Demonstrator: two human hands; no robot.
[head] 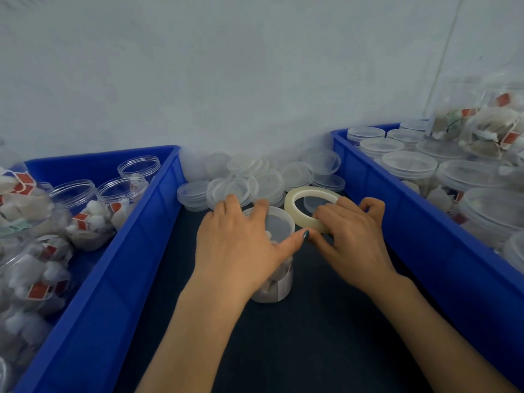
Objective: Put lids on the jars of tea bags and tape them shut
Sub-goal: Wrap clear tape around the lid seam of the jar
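Jar [279, 287] stands upright at centre frame on a dark tabletop [312, 341], btwn 2 blue bins, lid [279, 222] already on. L hand [238, 248] clamps it from above: fingers spread over the lid and curl past the far rim, thumb [295, 240] pressed at the near-right rim edge, right by the tape. R hand [357, 239] grips the tape roll [300, 194] just right of the jar, fingers curled round the near part of the ring, roll tilted. Can't tell if the tape end is stuck down yet; clear tape, too thin to see.

Handling, my read: jar looks like thin clear plastic, light even w/ tea bags inside, so it'd prob slide or tip if tape gets pulled hard. Needs a downward press on the lid. Walls smooth, likely slippery. Best hold is top-down over the lid, or round the body below the lid seam, so the seam is free for tape. Lid is translucent plastic, prob flexes, could pop if pressed off-centre. Tape roll is a stiff light ring; hold by outer edge + through the hole, keep the free end off fingers.

Rest: bin at left of frame [119, 251] has open jars of tea bags, bin at right of frame [397, 222] has lidded jars, loose lids [246, 168] piled upper centre by the wall.
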